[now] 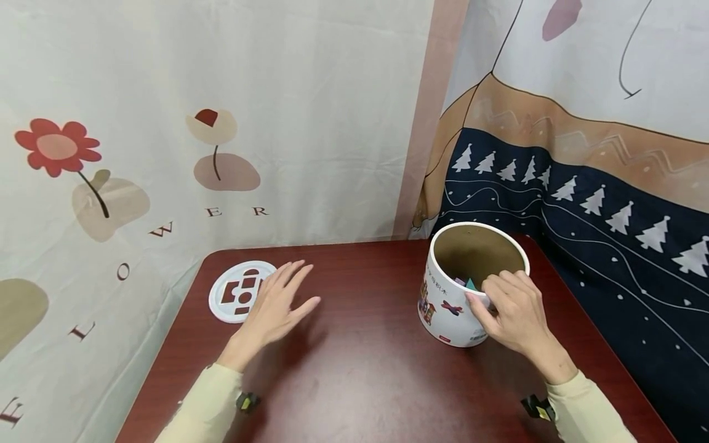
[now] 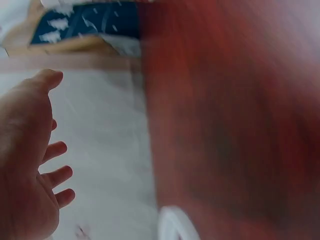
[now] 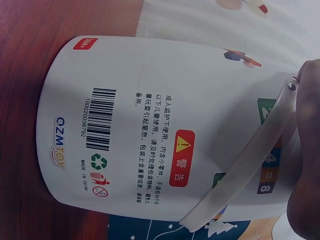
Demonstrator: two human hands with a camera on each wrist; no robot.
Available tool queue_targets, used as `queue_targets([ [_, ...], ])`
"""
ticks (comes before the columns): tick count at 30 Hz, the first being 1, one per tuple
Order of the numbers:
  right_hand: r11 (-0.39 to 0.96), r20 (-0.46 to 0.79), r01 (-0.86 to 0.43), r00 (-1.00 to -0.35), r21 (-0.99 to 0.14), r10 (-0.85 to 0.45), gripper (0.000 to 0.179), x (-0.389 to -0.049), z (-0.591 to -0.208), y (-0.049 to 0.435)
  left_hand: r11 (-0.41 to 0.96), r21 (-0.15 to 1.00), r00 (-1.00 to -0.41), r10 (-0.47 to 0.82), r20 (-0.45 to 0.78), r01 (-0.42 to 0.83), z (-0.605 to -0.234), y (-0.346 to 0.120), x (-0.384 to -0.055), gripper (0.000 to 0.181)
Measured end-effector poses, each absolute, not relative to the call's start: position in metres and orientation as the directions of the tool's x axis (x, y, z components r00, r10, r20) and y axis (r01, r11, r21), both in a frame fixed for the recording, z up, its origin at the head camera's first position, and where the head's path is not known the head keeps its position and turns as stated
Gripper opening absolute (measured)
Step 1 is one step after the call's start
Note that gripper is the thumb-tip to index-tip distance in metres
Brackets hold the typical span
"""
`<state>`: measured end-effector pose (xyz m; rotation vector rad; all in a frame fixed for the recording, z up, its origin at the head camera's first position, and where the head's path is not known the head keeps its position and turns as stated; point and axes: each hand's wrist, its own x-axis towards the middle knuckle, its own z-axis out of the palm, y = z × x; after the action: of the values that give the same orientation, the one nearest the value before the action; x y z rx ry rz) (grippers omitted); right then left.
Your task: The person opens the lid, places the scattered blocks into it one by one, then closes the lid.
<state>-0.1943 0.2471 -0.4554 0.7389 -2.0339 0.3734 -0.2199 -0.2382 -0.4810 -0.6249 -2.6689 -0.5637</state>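
Note:
A white cylindrical toy bucket (image 1: 445,314) stands upright at the right of the table, its top uncovered, with a few coloured pieces (image 1: 469,284) visible low inside. My right hand (image 1: 512,311) grips its near right rim, the fingers curled over the edge and the thumb outside. In the right wrist view, that hand (image 3: 307,150) is at the rim beside a pale strap handle (image 3: 245,162). My left hand (image 1: 277,304) hovers with fingers spread, partly covering a white round lid (image 1: 220,307) with shaped holes. Nothing is in the left palm (image 2: 22,165).
The dark red wooden table (image 1: 354,381) carries both bucket and lid. A pale curtain with flower prints (image 1: 310,123) hangs behind it. On the right, a navy cloth with white trees (image 1: 626,271) borders the table edge close to the bucket.

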Motion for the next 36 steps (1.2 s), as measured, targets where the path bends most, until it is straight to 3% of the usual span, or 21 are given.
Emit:
queue_targets([
  [8, 0.774, 0.840, -0.632, -0.408, 0.023, -0.358, 0.057, -0.194, -0.456, 0.248, 0.878, 0.266, -0.877, 0.280, 0.390, 0.398, -0.511, -0.296, -0.209, 0.066],
  [17, 0.763, 0.844, -0.645, -0.387, 0.040, -0.371, 0.056, -0.196, -0.454, 0.248, 0.906, 0.287, -0.930, 0.227, 0.290, 0.311, -0.526, -0.329, -0.195, 0.060],
  [26, 0.763, 0.842, -0.645, -0.386, 0.045, -0.377, 0.056, -0.196, -0.453, 0.249, 0.915, 0.273, -0.937, 0.225, 0.268, 0.298, -0.537, -0.340, -0.191, 0.049],
  [36, 0.761, 0.846, -0.647, -0.379, 0.047, -0.374, 0.056, -0.196, -0.454, 0.248, 0.918, 0.202, -0.904, 0.260, 0.339, 0.340, -0.544, -0.342, -0.193, 0.031],
])
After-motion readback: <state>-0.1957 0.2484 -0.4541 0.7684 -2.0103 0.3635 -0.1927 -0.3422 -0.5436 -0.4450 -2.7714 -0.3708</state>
